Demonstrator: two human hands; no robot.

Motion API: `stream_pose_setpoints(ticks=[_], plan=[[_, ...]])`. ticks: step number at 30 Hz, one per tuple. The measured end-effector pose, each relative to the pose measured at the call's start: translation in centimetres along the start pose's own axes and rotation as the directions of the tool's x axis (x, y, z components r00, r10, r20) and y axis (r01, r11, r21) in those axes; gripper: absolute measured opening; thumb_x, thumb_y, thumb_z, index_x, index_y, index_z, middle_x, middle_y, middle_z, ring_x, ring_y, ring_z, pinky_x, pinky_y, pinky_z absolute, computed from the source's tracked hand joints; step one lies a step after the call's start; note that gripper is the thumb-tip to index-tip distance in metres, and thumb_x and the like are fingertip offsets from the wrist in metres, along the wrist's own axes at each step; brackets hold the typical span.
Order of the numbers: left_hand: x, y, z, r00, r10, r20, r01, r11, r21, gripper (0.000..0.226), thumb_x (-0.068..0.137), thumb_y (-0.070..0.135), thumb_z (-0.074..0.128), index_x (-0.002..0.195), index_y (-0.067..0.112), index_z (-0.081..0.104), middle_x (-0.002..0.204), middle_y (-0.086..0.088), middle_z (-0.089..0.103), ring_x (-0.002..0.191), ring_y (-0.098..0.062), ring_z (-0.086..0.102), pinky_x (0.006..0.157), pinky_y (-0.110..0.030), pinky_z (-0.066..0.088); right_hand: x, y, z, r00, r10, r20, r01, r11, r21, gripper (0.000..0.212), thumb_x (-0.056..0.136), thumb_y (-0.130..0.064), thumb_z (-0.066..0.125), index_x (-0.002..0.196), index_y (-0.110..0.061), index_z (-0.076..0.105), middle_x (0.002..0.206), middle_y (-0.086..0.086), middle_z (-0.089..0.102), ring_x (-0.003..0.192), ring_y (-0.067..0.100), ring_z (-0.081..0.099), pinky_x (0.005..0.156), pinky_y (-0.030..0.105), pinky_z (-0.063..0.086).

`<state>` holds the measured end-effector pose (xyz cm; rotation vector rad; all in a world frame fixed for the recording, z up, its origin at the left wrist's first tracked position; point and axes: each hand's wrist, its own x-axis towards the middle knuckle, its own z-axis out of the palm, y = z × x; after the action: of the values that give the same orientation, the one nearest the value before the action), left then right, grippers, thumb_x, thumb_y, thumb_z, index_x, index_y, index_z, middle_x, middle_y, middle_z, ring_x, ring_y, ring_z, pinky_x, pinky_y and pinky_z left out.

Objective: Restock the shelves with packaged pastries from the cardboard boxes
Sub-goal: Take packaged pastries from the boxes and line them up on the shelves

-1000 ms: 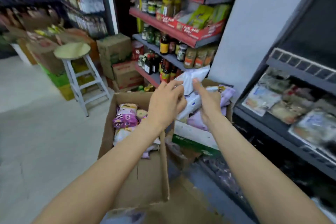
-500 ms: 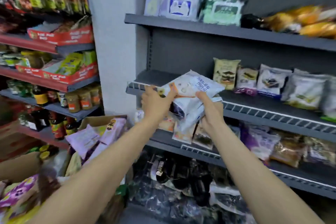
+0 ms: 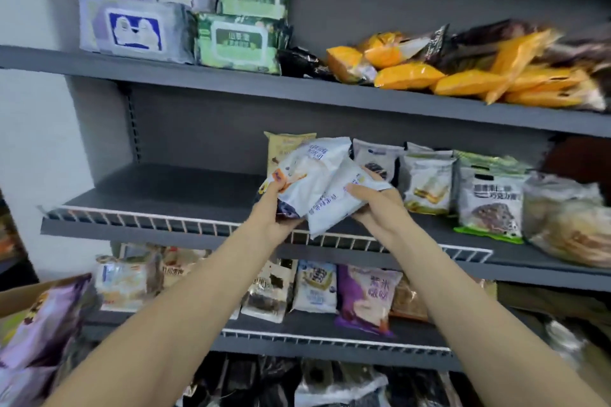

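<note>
Two hands, your left hand [image 3: 276,208] and right hand [image 3: 370,205], clutched a loose bundle of white pastry packets [image 3: 319,183] above the middle shelf's [image 3: 158,192] wire front edge; that fanned grip risked one slipping off and falling.

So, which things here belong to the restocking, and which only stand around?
For the job:
- white pastry packets, held in left hand and right hand
- middle shelf

Standing around:
- wet wipe packs
- orange packets
</note>
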<state>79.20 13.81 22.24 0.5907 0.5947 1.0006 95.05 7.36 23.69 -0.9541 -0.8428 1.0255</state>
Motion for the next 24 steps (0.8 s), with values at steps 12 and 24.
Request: stream_pose_setpoints(ticks=[12, 24], plan=[[12.7, 0.4, 6.1, 1.000, -0.002, 0.015, 0.002, 0.999, -0.033, 0.044, 0.097, 0.043, 0.042, 0.126, 0.012, 0.053, 0.098, -0.011, 0.071, 0.095, -0.030, 0.058, 0.103, -0.051, 0.039, 12.0, -1.2, -7.1, 0.961, 0.017, -0.276, 0.066, 0.956, 0.287, 0.042, 0.093, -0.005, 0.052, 0.135, -0.004, 0.044, 0.128, 0.021, 0.058, 0.101, 0.032, 0.063, 0.084, 0.048, 0.053], [17.5, -1.9, 10.3, 0.991, -0.033, 0.129, -0.002, 0.965, 0.263, 0.034, 0.090, 0.042, 0.056, 0.109, 0.016, 0.066, 0.102, -0.009, 0.072, 0.095, -0.025, 0.068, 0.088, -0.044, 0.055, 17.9, -6.8, -10.8, 0.974, -0.211, -0.088, 0.124, 0.813, -0.569, 0.045, 0.098, -0.025, 0.049, 0.141, -0.016, 0.042, 0.131, -0.004, 0.049, 0.121, 0.016, 0.049, 0.106, 0.035, 0.039]])
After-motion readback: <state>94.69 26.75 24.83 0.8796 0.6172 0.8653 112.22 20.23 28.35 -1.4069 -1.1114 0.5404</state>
